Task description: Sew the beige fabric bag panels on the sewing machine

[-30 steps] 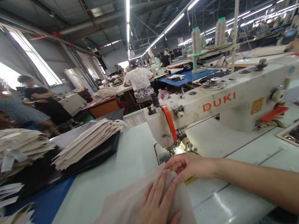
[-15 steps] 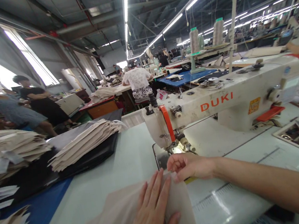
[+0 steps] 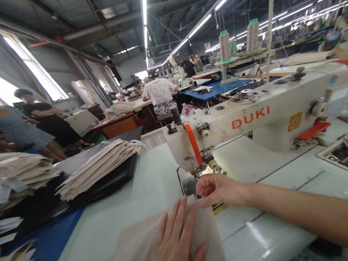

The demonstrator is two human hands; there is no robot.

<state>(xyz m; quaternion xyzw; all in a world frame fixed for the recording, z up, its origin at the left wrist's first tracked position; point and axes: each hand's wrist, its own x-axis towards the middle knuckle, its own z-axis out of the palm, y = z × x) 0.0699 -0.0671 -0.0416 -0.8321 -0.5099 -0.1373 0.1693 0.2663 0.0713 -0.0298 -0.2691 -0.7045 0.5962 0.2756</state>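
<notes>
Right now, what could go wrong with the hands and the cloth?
The right hand is close to the lit end of the machine; its fingers might get caught if that runs. The left hand lies flat on the cloth; uneven pressure could shift or crease it.

Matt cloth [image 3: 129, 250], glossy tabletop [image 3: 147, 180]

Left hand [image 3: 174, 246] flat, right hand [image 3: 219, 190] curled

At six o'clock, the left hand [image 3: 175, 252] is lying on cloth [image 3: 135, 245]; the right hand [image 3: 219, 191] is touching its one-o'clock corner near a sewing machine [image 3: 256, 113].
</notes>
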